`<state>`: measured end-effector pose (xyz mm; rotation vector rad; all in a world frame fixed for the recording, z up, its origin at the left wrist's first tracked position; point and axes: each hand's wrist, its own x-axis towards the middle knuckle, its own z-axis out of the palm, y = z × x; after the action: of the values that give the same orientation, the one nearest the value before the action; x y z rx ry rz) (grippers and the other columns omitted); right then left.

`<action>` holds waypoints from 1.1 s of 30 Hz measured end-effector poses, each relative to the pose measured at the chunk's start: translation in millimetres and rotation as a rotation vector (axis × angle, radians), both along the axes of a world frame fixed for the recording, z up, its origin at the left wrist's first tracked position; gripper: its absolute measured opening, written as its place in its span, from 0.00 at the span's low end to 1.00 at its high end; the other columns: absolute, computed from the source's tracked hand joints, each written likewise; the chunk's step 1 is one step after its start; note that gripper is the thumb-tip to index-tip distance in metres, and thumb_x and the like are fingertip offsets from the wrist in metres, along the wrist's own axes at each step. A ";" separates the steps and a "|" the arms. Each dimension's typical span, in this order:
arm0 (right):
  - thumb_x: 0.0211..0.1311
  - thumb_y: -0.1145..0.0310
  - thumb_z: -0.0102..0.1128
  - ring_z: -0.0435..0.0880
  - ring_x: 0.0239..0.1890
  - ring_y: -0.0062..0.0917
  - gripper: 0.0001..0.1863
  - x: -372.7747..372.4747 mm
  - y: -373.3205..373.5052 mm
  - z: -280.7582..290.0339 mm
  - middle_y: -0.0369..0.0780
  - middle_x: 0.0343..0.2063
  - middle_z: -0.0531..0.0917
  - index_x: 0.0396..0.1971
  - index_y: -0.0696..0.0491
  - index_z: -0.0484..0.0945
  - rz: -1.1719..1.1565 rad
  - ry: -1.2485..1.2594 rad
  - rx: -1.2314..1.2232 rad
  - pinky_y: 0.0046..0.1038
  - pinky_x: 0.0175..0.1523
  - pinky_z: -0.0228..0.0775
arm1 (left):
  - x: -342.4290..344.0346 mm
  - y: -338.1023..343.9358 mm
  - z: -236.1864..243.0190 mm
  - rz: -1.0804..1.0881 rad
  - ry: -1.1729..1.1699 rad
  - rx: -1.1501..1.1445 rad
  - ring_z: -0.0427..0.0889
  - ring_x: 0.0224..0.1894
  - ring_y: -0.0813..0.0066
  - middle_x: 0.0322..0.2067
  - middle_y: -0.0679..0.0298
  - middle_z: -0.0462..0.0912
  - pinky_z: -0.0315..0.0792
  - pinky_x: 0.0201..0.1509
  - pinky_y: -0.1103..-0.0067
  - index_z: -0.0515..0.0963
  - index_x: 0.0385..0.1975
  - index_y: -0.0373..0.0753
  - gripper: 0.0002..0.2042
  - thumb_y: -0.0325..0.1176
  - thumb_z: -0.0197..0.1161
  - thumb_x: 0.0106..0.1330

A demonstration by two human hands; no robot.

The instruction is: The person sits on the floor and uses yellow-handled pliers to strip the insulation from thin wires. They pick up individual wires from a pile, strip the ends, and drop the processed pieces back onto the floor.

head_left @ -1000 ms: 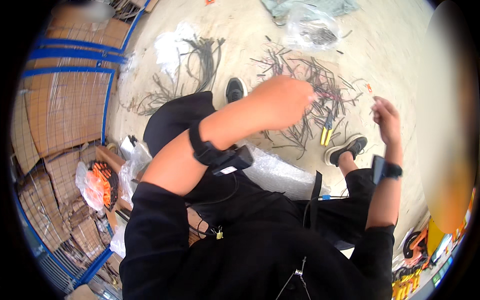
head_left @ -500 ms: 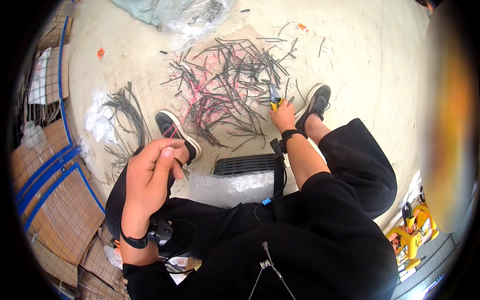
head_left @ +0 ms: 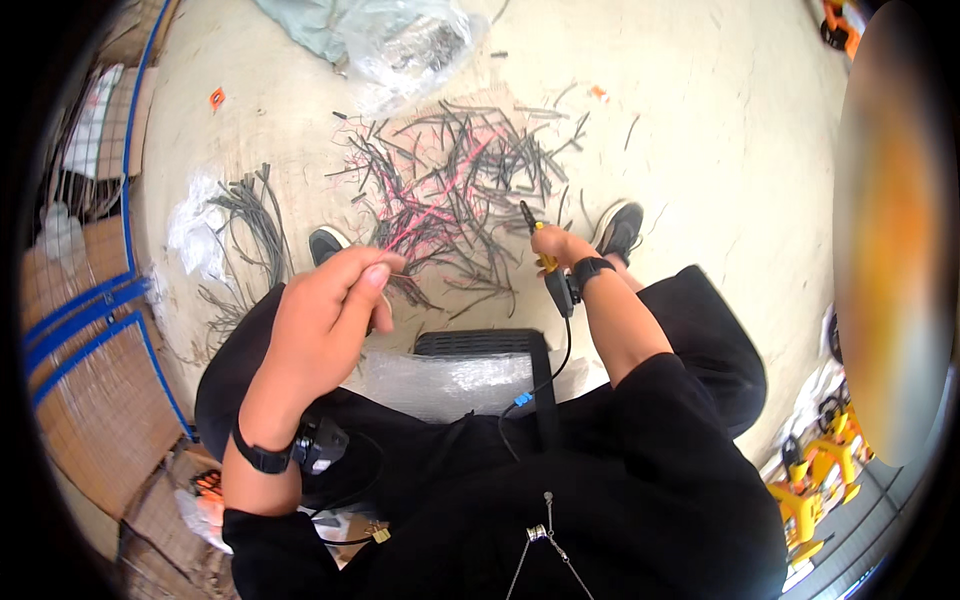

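I sit on the floor with my legs apart. My left hand [head_left: 325, 315] is raised near my left knee, its fingertips pinched on a thin wire [head_left: 400, 277] that barely shows. My right hand [head_left: 560, 248] rests by my right shoe and grips yellow-handled pliers [head_left: 535, 236], whose dark jaws point up toward a heap of cut grey and pink wire pieces [head_left: 450, 185] scattered on the concrete floor between my feet. Both wrists wear black bands.
A bundle of grey cables [head_left: 250, 225] lies left of my left shoe [head_left: 325, 243]. A clear plastic bag of parts [head_left: 415, 40] lies at the top. Bubble wrap [head_left: 445, 380] lies on my lap. Cardboard and a blue frame [head_left: 95, 310] stand left; yellow tools [head_left: 815, 480] right.
The view has swung right and settled over the wire heap. My left hand has come down from high in front to near my knee. My right hand has taken hold of the pliers.
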<state>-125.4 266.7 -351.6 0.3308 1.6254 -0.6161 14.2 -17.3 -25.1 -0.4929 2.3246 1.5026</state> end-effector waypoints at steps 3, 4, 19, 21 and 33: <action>0.60 0.74 0.51 0.80 0.48 0.34 0.18 -18.7 -8.8 67.3 0.45 0.46 0.79 0.50 0.63 0.69 -0.096 0.060 -0.176 0.41 0.40 0.77 | -2.0 3.4 5.0 0.020 0.016 0.084 0.78 0.21 0.77 0.17 0.63 0.79 0.69 0.29 0.78 0.78 0.43 0.35 0.11 0.33 0.49 0.72; 0.60 0.75 0.50 0.80 0.49 0.34 0.20 -31.0 -11.6 90.1 0.45 0.47 0.79 0.52 0.63 0.68 0.028 0.125 -0.264 0.39 0.45 0.76 | -2.8 6.8 4.4 0.025 0.082 0.061 0.77 0.21 0.78 0.17 0.64 0.78 0.69 0.29 0.79 0.77 0.45 0.35 0.12 0.33 0.49 0.73; 0.54 0.82 0.44 0.74 0.60 0.36 0.35 46.8 -18.6 372.3 0.48 0.58 0.73 0.67 0.61 0.57 -0.189 0.151 -0.939 0.33 0.65 0.61 | 16.7 32.0 40.9 -0.032 0.304 0.139 0.79 0.19 0.76 0.15 0.63 0.78 0.70 0.28 0.77 0.76 0.46 0.36 0.11 0.32 0.48 0.72; 0.52 0.81 0.45 0.74 0.59 0.38 0.36 49.6 -21.7 372.6 0.48 0.57 0.74 0.67 0.61 0.58 -0.181 0.227 -0.905 0.35 0.64 0.62 | 16.2 31.5 38.5 -0.030 0.321 0.130 0.79 0.19 0.75 0.14 0.63 0.78 0.70 0.28 0.77 0.76 0.45 0.36 0.11 0.32 0.48 0.72; 0.53 0.80 0.45 0.76 0.55 0.34 0.36 38.1 -7.8 372.2 0.47 0.55 0.75 0.67 0.60 0.58 -0.194 0.315 -0.851 0.34 0.60 0.66 | 2.9 42.7 43.1 -0.082 0.295 0.078 0.77 0.20 0.80 0.15 0.66 0.76 0.70 0.29 0.80 0.76 0.48 0.35 0.13 0.32 0.48 0.73</action>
<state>-87.3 258.8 20.5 -0.2547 1.4739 -1.4899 17.1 25.4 18.1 -0.1613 2.4547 1.7179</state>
